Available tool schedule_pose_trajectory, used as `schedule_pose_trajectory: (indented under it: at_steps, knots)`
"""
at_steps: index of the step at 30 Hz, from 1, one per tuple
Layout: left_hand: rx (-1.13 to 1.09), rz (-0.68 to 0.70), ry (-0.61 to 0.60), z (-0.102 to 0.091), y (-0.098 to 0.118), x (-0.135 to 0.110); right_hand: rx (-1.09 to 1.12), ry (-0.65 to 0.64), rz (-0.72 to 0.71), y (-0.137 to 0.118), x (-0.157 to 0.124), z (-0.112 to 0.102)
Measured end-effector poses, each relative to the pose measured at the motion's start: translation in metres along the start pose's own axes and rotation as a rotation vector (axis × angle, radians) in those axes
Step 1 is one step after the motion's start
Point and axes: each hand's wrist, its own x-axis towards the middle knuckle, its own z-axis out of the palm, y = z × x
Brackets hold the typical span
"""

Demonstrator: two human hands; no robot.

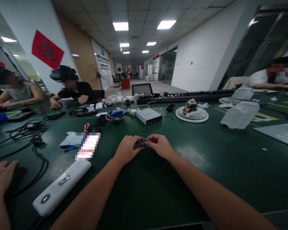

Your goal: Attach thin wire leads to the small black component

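My left hand (128, 147) and my right hand (161, 145) meet over the green table in the middle of the view. Between their fingertips is a small dark part (141, 143), too small to name. The left fingers pinch it from the left side. A thin, light strip or blade (146, 139) reaches from the part to my right fingers, which are closed around its near end; I cannot make out its kind. Beyond the hands lies a silver and black optical disc drive (148, 116), touched by neither hand.
On the left lie a white power strip (62, 187), a red-handled screwdriver (86, 127) and black cables (35, 140). Another person's hand (1, 179) rests at the left edge. Farther back are a bowl of blue items (115, 114), a white fan grille (192, 115) and a translucent plastic cover (241, 115).
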Motion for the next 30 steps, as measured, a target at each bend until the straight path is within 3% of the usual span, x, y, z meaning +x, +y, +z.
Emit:
schedule_pose_trajectory:
  at_steps: [9,12,21,26,30]
  knots:
    - [0.001,0.156,0.048,0.001,-0.003,-0.001,0.098,-0.127,0.094,-0.003,-0.002,0.003]
    - [-0.019,0.144,0.076,0.001,-0.002,-0.002,0.155,-0.126,0.099,-0.003,-0.001,0.005]
    - [-0.035,-0.189,0.209,0.007,-0.002,0.001,0.104,-0.011,0.076,0.001,0.003,0.002]
    - [-0.104,-0.391,0.285,0.005,-0.009,0.002,-0.236,0.063,-0.084,-0.003,-0.001,-0.006]
    - [-0.132,-0.397,0.253,0.004,-0.014,0.001,-0.448,0.065,-0.211,-0.009,-0.006,-0.011]
